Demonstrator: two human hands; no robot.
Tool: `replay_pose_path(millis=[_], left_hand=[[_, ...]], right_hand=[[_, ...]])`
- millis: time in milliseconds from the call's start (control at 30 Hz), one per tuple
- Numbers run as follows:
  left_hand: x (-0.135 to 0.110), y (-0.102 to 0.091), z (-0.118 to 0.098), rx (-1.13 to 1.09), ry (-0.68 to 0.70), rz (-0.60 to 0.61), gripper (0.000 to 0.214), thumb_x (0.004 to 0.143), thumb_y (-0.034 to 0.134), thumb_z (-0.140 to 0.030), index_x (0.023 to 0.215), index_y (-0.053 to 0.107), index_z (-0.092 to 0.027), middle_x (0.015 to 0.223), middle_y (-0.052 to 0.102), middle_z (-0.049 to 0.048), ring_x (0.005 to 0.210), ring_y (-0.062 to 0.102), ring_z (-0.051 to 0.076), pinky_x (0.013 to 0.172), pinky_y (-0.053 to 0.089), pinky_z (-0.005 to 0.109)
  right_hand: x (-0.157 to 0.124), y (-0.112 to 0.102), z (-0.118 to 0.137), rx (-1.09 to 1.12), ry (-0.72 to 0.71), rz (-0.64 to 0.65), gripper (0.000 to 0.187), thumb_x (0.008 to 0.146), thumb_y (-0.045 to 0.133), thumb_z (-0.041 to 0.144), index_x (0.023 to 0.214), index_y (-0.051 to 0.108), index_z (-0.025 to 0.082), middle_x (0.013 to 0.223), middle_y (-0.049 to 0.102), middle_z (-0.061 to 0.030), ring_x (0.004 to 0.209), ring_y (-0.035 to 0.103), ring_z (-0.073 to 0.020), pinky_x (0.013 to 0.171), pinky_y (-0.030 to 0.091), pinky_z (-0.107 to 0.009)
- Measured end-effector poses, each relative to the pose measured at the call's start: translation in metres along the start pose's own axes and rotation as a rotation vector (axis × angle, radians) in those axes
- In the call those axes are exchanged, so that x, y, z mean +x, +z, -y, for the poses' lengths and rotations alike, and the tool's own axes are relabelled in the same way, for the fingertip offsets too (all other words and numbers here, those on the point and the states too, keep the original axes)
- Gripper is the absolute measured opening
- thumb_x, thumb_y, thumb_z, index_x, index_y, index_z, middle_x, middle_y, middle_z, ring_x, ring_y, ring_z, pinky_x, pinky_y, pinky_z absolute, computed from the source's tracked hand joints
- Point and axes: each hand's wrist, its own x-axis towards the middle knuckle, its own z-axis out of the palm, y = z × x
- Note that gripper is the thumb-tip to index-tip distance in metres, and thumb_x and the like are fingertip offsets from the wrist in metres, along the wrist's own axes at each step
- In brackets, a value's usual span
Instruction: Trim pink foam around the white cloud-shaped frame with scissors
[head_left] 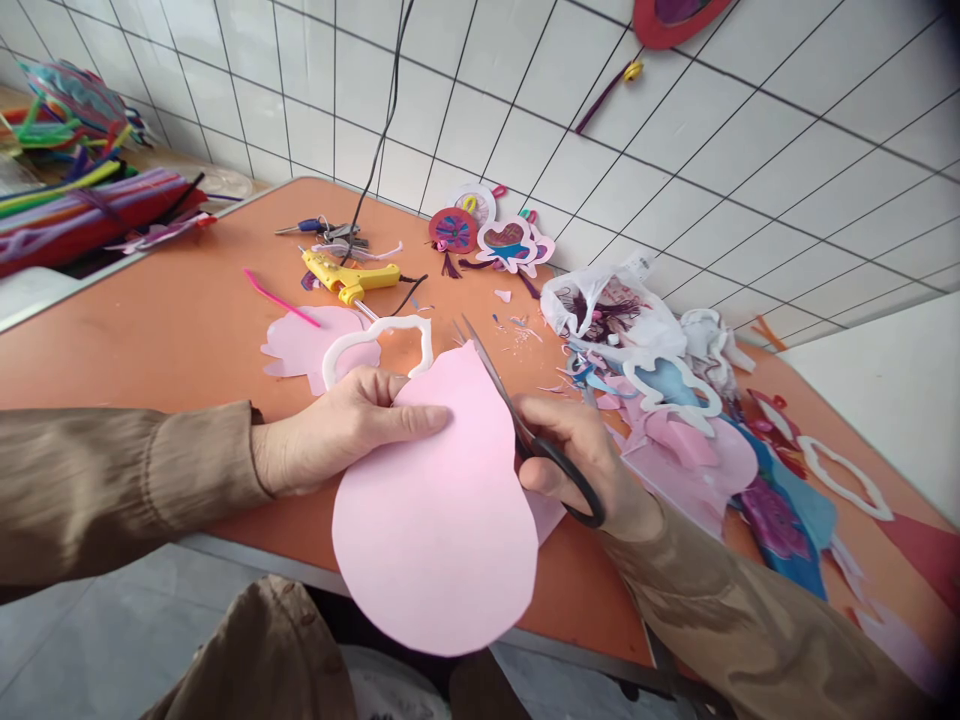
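Observation:
My left hand [360, 425] pinches a pink sheet of craft foam or paper [435, 540], thumb on top, near its upper left edge. The sheet has a rounded, partly cut outline and hangs over the table's front edge. In my right hand [581, 460] are black-handled scissors [559, 470], their blades pointing up and away along the sheet's upper right edge. A white wavy-edged ring [379, 328] lies just beyond my left hand, partly over another pink cut-out [289, 345] with a scalloped edge.
A yellow glue gun [352, 278] lies behind, its cord rising along the tiled wall. Finished ornaments [454, 230] lean at the back. A white plastic bag [660, 318], scraps and white frames [844, 475] crowd the right; pipe cleaners [90, 215] lie left.

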Motion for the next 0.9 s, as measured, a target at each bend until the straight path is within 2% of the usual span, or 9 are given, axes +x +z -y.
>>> replay_pose_path(millis=[300,600,900], left_hand=[[-0.001,0.001,-0.007,0.020,-0.036,-0.011,0.041,0.067,0.091,-0.050,0.068,0.076,-0.011,0.061,0.075,0.0059,0.045,0.064,0.011,0.041,0.050,0.014],[0.000,0.002,-0.007,0.030,-0.032,-0.015,0.046,0.063,0.092,-0.054,0.068,0.075,-0.011,0.061,0.074,0.0053,0.047,0.065,0.012,0.042,0.050,0.016],[0.000,0.002,-0.007,0.023,-0.042,-0.033,0.049,0.058,0.093,-0.057,0.070,0.076,-0.012,0.063,0.075,0.0056,0.048,0.066,0.013,0.042,0.051,0.017]], right_hand=[[0.003,0.002,0.008,-0.035,-0.005,-0.016,0.058,0.078,0.074,0.070,0.067,0.050,0.019,0.059,0.035,0.0066,0.052,0.025,-0.0066,0.046,0.024,-0.023],[0.006,0.005,0.017,-0.052,0.016,-0.026,0.061,0.076,0.073,0.073,0.064,0.046,0.019,0.058,0.031,0.0073,0.052,0.023,-0.0063,0.044,0.023,-0.023],[0.003,0.005,0.016,-0.097,0.000,-0.030,0.063,0.079,0.069,0.075,0.064,0.043,0.019,0.059,0.031,0.0069,0.053,0.025,-0.0063,0.046,0.021,-0.024]])
